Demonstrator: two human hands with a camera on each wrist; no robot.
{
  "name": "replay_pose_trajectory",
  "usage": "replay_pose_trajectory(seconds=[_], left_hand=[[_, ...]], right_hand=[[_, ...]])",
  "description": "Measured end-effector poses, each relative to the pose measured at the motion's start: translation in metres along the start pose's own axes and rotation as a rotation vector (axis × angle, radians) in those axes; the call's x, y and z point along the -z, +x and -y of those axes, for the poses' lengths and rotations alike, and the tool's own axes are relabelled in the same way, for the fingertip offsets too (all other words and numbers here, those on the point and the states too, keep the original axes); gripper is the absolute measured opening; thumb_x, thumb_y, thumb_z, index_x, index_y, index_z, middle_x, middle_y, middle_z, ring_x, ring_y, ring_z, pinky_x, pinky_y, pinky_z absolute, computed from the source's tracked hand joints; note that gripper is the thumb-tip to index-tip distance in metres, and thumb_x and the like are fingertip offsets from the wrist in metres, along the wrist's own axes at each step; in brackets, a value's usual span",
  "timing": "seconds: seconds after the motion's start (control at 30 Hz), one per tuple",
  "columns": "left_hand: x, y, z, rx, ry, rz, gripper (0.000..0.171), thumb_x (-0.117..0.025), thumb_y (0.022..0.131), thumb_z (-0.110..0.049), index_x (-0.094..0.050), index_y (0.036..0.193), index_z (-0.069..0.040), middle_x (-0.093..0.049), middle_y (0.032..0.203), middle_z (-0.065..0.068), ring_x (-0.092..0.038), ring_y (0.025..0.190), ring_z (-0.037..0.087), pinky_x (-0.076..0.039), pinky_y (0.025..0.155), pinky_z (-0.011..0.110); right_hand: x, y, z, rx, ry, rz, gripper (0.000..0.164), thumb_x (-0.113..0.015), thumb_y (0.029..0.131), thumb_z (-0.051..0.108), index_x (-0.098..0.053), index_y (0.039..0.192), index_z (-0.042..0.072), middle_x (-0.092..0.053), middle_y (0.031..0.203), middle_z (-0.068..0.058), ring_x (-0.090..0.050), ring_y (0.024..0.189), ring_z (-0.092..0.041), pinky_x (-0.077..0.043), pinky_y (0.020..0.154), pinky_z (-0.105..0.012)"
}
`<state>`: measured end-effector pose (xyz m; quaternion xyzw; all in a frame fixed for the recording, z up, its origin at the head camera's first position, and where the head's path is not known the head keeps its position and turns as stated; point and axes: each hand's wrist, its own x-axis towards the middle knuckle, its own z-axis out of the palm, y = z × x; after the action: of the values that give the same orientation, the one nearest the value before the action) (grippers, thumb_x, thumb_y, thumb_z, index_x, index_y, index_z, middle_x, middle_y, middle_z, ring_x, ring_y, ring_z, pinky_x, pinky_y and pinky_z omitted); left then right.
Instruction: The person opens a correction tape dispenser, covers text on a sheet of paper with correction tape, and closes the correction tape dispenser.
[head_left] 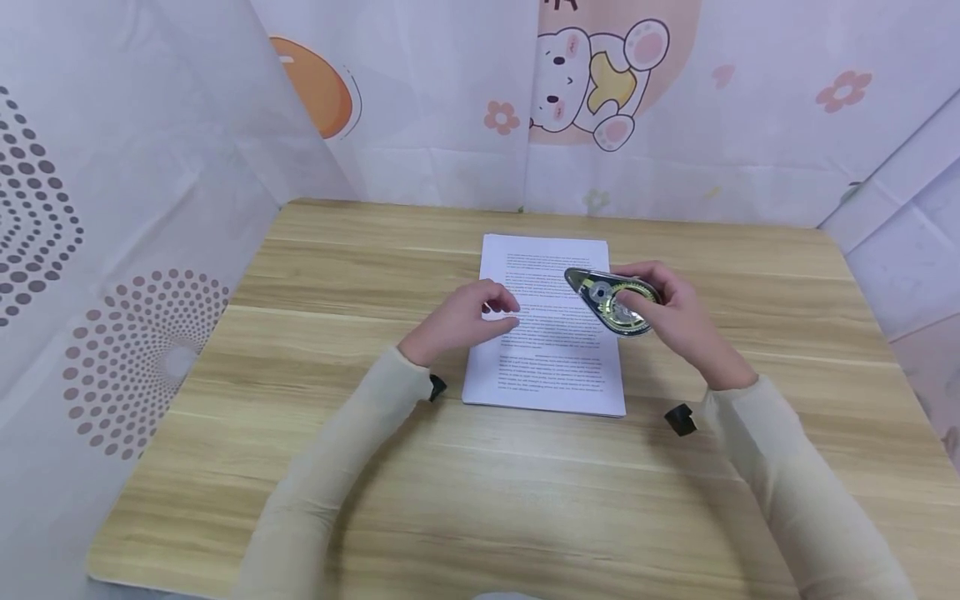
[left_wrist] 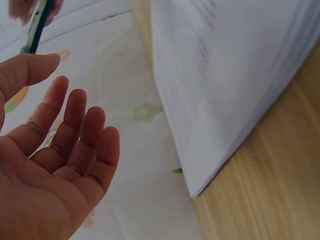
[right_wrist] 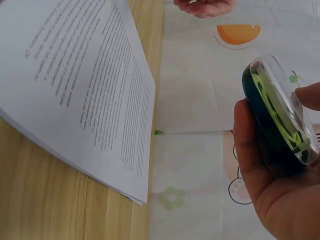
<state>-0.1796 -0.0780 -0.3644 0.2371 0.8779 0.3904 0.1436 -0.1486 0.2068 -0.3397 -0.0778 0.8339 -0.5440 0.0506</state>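
Observation:
A correction tape dispenser [head_left: 617, 303], dark green with a clear cover over yellow-green wheels, is in my right hand [head_left: 678, 321]. The thumb lies on its clear face and the fingers go behind it; its tapered tip points left, over the paper. The right wrist view shows the correction tape [right_wrist: 277, 107] edge-on between thumb and fingers. My left hand [head_left: 468, 317] hovers by the left edge of a stack of printed paper [head_left: 551, 379], holding nothing. In the left wrist view the left hand's fingers [left_wrist: 75, 115] are loosely bent, palm showing.
The paper stack lies on a wood-grain table [head_left: 495, 500], its sheets nearly aligned. Behind the table hangs a pale curtain [head_left: 450, 175] with cartoon prints. Black straps [head_left: 680, 419] sit at both wrists, below the sleeves.

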Motion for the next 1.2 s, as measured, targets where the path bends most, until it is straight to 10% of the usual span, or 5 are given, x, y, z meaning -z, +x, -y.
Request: replay_pose_trajectory(seconds=[0.37,0.77,1.2], left_hand=[[-0.02,0.019,0.016,0.041,0.29,0.147,0.013,-0.061,0.085,-0.015,-0.065,0.095,-0.008,-0.062,0.1,0.005,-0.054,0.093,0.019,-0.044,0.088,0.031],[-0.029,0.023,0.026,0.112,0.361,0.213,0.014,-0.064,0.082,-0.012,-0.065,0.094,-0.007,-0.057,0.095,0.005,-0.046,0.09,0.02,-0.038,0.082,0.031],[-0.029,0.026,0.027,0.117,0.355,0.215,0.015,-0.066,0.081,-0.013,-0.065,0.095,-0.008,-0.056,0.098,0.004,-0.045,0.093,0.02,-0.038,0.085,0.03]], right_hand=[[0.009,-0.002,-0.01,-0.056,0.02,-0.055,0.023,-0.057,0.093,0.02,-0.055,0.116,0.018,-0.058,0.098,0.014,-0.057,0.083,-0.003,-0.051,0.066,-0.016],[0.016,-0.003,-0.018,-0.078,0.003,-0.134,0.02,-0.056,0.093,0.018,-0.055,0.112,0.022,-0.056,0.095,0.016,-0.056,0.084,-0.003,-0.049,0.068,-0.012],[0.038,0.002,-0.039,-0.199,0.455,-0.241,0.018,-0.059,0.091,0.02,-0.051,0.108,0.021,-0.057,0.098,0.009,-0.058,0.08,-0.001,-0.051,0.064,-0.014]])
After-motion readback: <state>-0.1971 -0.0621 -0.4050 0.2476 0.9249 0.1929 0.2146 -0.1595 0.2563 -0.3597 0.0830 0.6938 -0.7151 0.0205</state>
